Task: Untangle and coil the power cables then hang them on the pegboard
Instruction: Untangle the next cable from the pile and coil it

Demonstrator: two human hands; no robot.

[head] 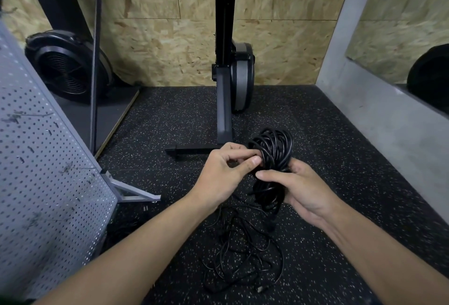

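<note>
One coiled cable bundle (pixel 272 159) is up off the floor (pixel 340 149). The left hand (pixel 228 171) pinches its side and the right hand (pixel 301 188) wraps round its middle. One loose tangle (pixel 243 256) lies right below. The pegboard (pixel 48 159) hems in the left, a concrete ledge (pixel 388 129) the right, with open floor between.

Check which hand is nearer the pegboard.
Left. The left hand pinches the coiled cable on the side toward the pegboard; the right hand grips the coil's far side.

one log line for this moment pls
stage: coiling | left hand: pinches cable coil | right hand: grips coil's lower half | loose cable tangle: on floor below | pegboard: at left, no cable hung in view
</note>
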